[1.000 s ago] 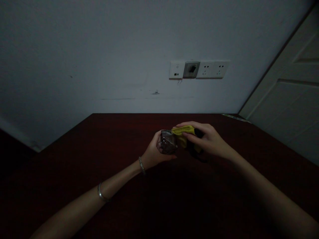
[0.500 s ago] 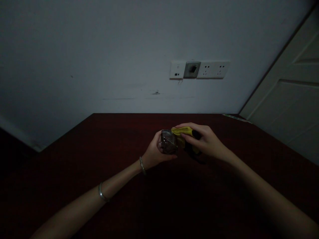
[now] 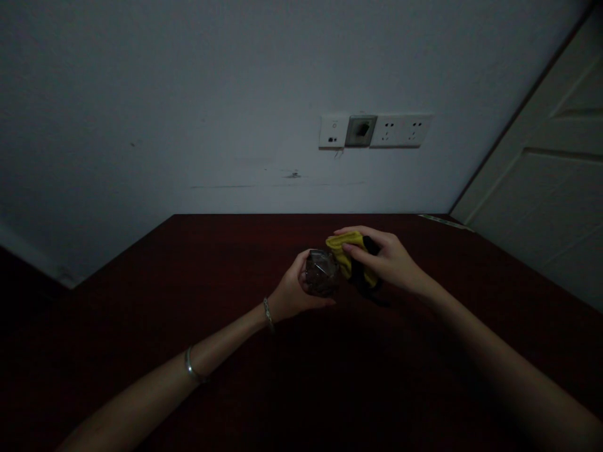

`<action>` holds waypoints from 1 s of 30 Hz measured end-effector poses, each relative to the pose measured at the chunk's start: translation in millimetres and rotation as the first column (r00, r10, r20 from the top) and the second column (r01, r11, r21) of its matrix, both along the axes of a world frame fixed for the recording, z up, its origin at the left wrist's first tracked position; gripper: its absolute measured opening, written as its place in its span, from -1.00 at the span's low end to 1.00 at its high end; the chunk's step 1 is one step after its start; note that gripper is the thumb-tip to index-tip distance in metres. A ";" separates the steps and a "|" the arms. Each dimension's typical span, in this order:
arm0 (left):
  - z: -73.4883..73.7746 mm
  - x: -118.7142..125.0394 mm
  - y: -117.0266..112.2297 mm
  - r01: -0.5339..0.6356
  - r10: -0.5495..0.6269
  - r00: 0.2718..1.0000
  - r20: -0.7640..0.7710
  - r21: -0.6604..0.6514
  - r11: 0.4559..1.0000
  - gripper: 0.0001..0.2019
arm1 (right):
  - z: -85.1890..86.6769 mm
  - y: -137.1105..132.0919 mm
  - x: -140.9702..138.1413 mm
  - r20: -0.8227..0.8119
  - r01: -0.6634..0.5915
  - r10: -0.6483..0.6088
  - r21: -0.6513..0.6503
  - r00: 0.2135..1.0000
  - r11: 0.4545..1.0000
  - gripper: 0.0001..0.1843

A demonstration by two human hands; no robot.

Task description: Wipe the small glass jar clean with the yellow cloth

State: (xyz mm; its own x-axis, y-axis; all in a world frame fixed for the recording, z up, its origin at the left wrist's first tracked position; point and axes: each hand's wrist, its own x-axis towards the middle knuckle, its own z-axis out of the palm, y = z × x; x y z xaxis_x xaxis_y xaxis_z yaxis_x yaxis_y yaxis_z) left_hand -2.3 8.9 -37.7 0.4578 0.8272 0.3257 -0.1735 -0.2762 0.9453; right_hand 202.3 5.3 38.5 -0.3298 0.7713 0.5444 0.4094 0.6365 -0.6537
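Note:
My left hand [image 3: 293, 290] is wrapped round a dark, shiny, faceted object [image 3: 321, 274] that looks like brown glass or clear-wrapped stuff; its exact kind is too dim to tell. A yellow and black cloth [image 3: 347, 248] is pinched between the thumb and fingers of my right hand [image 3: 384, 258]. The cloth lies right beside the upper right side of the faceted object, and its black part hangs down below my right hand. Whether cloth and object touch is hard to make out. Both hands are above the dark red table.
The dark red table [image 3: 226, 251] runs back to a pale wall [image 3: 211, 94]. Wall sockets [image 3: 400, 130] sit above its far edge. A panelled door [image 3: 556, 188] stands on the right, and a patterned strip [image 3: 443, 221] lies at the far right corner.
My right hand has shifted the cloth slightly up and back, and more of the cloth shows. The faceted object has turned and moved a little down and right in my left hand.

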 end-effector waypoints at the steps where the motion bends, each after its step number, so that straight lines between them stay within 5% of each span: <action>1: 0.6 0.5 0.1 0.001 -0.001 1.000 0.003 0.008 1.000 -0.09 | 0.2 0.2 -0.2 0.022 -0.020 0.020 0.000 1.000 1.000 -0.71; 15: 0.4 -1.8 5.9 -0.038 0.038 0.999 0.015 -0.020 0.999 -0.07 | 18.1 -8.7 4.9 0.133 -0.126 0.126 -0.011 0.983 0.992 -0.73; 22: -1.2 -1.7 0.6 -0.006 0.006 1.000 -0.004 -0.008 1.000 -0.07 | 14.9 -6.0 6.4 0.058 -0.044 0.044 0.005 0.997 0.999 -0.69; 30: 2.8 0.1 1.0 0.009 -0.009 1.000 0.022 0.005 1.000 -0.08 | 16.8 -7.0 4.1 0.132 -0.131 0.130 -0.004 0.983 0.991 -0.72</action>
